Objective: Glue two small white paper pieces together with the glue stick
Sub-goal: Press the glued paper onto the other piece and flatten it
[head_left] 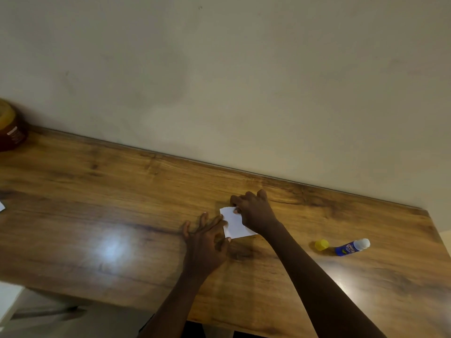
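Centrally, both hands, left (206, 242) and right (252, 213), press white paper (234, 224) edges, fingers spread.

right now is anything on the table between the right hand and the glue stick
Nothing visible. The right hand rests on the white paper, and bare table runs from it to the uncapped glue stick. The yellow cap lies just beside the stick, on its near side.

No legible text on glue stick (349, 248) label or jar (11, 129) label.
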The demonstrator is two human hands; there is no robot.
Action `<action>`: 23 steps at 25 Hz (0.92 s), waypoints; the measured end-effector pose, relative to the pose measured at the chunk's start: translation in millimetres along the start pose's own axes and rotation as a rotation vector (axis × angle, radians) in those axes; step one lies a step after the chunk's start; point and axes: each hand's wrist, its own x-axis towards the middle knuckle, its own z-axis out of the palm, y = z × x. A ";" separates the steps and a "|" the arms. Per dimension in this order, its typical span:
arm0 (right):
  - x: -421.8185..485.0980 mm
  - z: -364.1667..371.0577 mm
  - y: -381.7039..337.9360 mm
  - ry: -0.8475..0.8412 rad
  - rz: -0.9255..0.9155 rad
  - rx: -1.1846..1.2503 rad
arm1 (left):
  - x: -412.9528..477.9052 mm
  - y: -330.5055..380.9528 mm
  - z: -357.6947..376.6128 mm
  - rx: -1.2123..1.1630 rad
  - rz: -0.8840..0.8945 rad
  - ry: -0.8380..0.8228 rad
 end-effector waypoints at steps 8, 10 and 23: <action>-45.6 15.5 -41.8 0.245 0.173 0.192 | 0.4 2.7 3.3 0.061 -0.021 0.036; -50.2 25.6 -40.3 0.228 0.268 0.203 | 1.2 3.1 4.1 0.079 -0.027 0.035; -69.9 27.6 -15.0 0.292 0.705 0.295 | 1.3 6.5 2.5 0.100 -0.018 0.051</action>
